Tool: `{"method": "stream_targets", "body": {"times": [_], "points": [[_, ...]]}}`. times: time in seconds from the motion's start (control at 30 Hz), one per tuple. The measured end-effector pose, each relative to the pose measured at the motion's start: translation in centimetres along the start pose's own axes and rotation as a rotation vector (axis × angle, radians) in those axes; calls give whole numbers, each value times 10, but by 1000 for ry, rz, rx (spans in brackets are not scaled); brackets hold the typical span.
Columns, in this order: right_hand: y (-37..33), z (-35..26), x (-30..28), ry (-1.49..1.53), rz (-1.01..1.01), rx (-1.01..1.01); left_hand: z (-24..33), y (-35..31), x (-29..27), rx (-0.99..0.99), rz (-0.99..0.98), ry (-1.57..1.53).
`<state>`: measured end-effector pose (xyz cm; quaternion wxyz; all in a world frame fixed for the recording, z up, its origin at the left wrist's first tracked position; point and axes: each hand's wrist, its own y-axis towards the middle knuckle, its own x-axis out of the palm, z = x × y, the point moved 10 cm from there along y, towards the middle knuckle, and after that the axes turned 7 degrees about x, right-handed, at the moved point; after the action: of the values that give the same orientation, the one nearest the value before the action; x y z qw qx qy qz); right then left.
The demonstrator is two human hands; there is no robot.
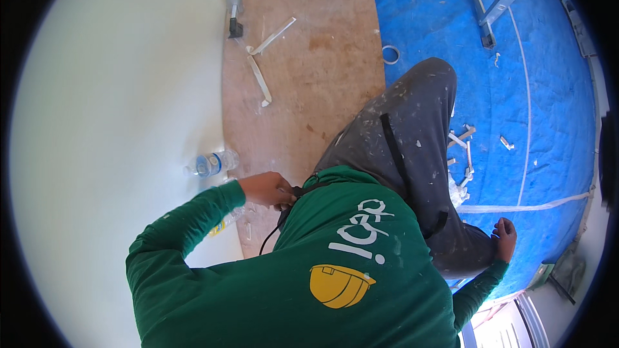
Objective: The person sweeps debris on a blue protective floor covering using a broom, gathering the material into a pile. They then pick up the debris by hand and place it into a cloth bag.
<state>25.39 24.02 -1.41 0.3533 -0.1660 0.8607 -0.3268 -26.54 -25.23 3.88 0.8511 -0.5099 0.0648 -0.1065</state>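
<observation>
And there it was, the left hand (267, 190) in at the waist, thumb and fingers pinched on a black strap (298, 192) at the hem of the green shirt (284, 290), a thin black cord (269, 238) dangling just below! Over on the other side, the right hand (504, 240) hung with fingers half curled beside the paint-flecked grey trousers (412, 135), above the blue sheet (490, 174); whether it gripped anything, I could not tell. Near the left hand, a clear bottle (214, 164) lay by the white wall (122, 122), with a yellow-labelled bottle (227, 220) partly hidden behind the sleeve. Further up, crumpled pale strips (259, 80) littered the brown board (309, 58), and a roll of tape (391, 55) sat at the sheet's edge, near the raised knee
</observation>
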Motion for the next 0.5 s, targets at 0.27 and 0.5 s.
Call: {"method": "stream_targets", "body": {"times": [0.27,0.5], "points": [[1,7,-3,50,41,14,27,3,-14,171,446,530],[9,11,-5,30,49,5,-24,5,6,-78,352,-236]]}}
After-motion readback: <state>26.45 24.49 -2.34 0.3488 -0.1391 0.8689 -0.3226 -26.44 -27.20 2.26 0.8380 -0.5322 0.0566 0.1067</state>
